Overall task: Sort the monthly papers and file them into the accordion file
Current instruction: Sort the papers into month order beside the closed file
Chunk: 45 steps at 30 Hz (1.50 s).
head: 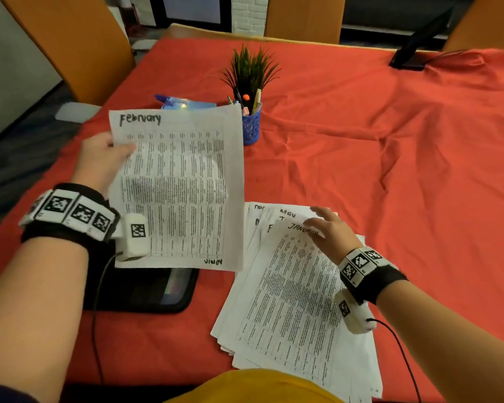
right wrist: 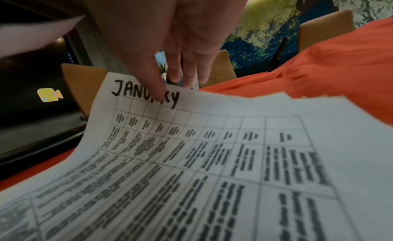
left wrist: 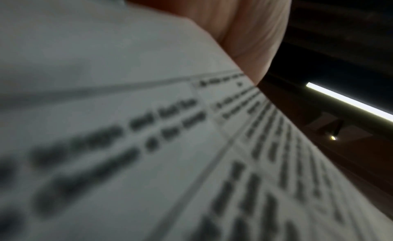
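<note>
Currently left hand (head: 99, 161) pinches the February sheet (head: 181, 187) at its upper left edge, held up over the black accordion file (head: 146, 289), which lies flat on the red surface (head: 390, 170) just below it. Sheet's long axis runs away from the person; printed table, handwritten month on top. Right hand (head: 330, 231), fingers spread, rests on the January sheet (head: 294, 295) topping the fanned paper stack (head: 358, 370), right of the file. Left hand is nearer the file; whether the file is open cannot be told.
</note>
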{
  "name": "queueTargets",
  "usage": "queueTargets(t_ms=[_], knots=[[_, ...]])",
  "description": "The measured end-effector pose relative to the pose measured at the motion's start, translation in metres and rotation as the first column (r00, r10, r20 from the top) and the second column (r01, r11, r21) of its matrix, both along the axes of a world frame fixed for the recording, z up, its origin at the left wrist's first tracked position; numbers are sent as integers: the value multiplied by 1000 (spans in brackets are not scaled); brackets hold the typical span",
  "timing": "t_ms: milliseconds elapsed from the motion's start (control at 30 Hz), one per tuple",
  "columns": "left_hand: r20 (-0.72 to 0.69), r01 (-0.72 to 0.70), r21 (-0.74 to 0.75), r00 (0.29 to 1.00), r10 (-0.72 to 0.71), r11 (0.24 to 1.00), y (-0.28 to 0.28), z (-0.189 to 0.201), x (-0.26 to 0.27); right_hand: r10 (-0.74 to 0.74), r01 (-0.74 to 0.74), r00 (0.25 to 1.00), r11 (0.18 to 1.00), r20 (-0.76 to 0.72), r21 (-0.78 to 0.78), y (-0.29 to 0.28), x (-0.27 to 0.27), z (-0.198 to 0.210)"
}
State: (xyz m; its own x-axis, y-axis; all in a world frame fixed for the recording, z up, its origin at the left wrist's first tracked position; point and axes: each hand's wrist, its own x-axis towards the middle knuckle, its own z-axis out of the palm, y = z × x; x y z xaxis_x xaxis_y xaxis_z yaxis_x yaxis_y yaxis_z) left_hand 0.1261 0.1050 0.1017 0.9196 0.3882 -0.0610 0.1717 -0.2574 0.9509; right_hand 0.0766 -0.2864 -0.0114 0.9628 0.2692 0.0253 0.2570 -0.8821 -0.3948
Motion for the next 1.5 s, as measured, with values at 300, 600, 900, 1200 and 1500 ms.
queueTargets(t_ms=[300,600,900,1200,1500], knots=[[-143,119,16,983,-116,993,-22,-37,-5,99,-105,988,993,-117,-48,-3,-23,-1],[-202,144,45,970,-132,989,-19,-62,-1,125,-176,957,968,-261,-181,4,1,-8],[-178,107,80,980,-92,991,-17,-61,1,148,-212,963,932,-226,-295,-10,-14,37],[-170,195,-70,964,-204,978,-72,-66,3,285,-196,829,954,-481,227,-58,-42,187],[-193,376,-318,873,-448,870,-162,-117,-32,-30,21,953,999,-301,-34,-10,5,114]])
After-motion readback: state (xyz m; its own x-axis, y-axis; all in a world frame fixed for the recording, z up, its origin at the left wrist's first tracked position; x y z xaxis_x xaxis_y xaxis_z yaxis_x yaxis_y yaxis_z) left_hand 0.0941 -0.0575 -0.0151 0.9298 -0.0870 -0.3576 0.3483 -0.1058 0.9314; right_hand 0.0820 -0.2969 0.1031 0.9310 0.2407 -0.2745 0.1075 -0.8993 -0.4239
